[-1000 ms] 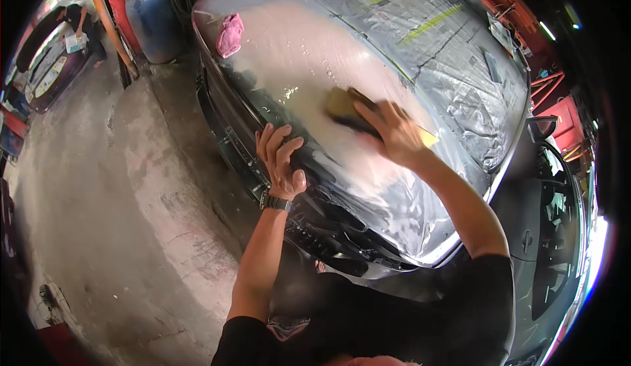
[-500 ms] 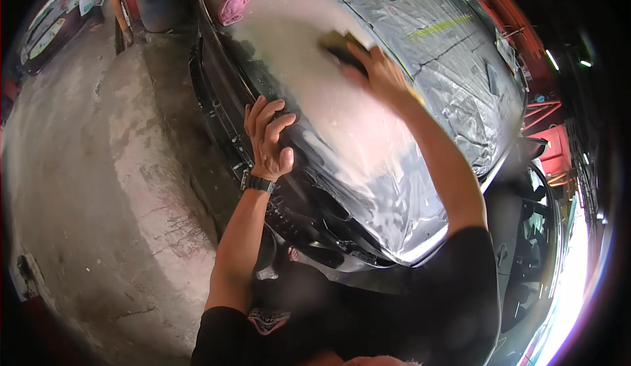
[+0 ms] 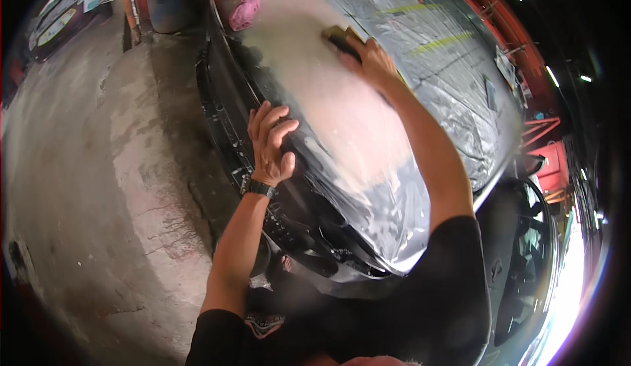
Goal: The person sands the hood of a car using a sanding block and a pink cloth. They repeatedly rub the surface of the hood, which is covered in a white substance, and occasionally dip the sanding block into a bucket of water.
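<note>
My right hand (image 3: 374,64) grips a sanding block (image 3: 343,42), dark with a yellowish face, and presses it flat on the far part of a car body panel (image 3: 328,110). The panel's middle is a dull pinkish-beige patch with grey and black around it. Fingers apart and slightly bent, my left hand (image 3: 271,146) rests on the panel's dark left edge, holding nothing. A dark wristwatch (image 3: 258,186) is on my left wrist. Beyond both hands, a crumpled pink cloth (image 3: 245,11) lies on the panel's far left corner.
Clear plastic sheeting (image 3: 453,103) with yellow-green tape strips covers the car to the right. Another dark car (image 3: 519,261) stands close at the lower right. Concrete floor (image 3: 85,188) stretches along the left; a blue drum (image 3: 169,1) stands at the far left.
The view has shifted slightly. My right hand and the sanding block, blurred before, look sharper and have slid a little farther away along the panel. My left hand stays on the edge.
</note>
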